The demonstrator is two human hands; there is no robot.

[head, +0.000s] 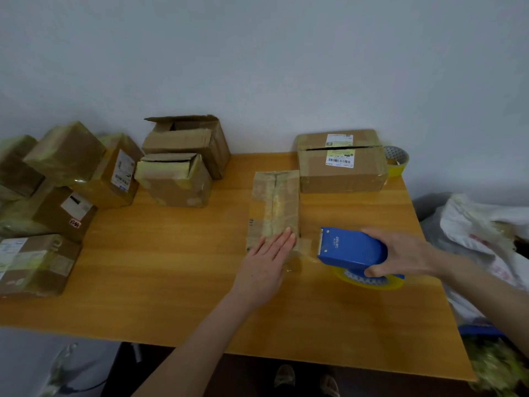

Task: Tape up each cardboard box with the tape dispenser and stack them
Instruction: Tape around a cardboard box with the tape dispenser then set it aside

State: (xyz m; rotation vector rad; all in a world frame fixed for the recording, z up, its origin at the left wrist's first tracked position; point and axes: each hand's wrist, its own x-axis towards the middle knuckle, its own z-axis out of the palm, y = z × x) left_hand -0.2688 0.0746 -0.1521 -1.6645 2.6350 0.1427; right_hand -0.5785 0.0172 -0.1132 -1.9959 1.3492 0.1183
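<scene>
- Fingers of our left hand lie straight and flat, pressing down the near end of the narrow box, which sits mid-tabletop.
- Over on our right hand, the fingers curl round the blue tape dispenser, just beside the box's near right corner, its yellow roll low over the wood.
- Between them a strip of tape looks to run from the box end to the dispenser's mouth, though it is too blurred to be sure.
- We want that flat hand pinning the box, a taut pull, then a tilt onto the blade for a clean cut.
- Next, we judge, smooth the tail down the end face.
- Further out, two open-flapped boxes wait at the back, and the taped pile sits at the left.
</scene>
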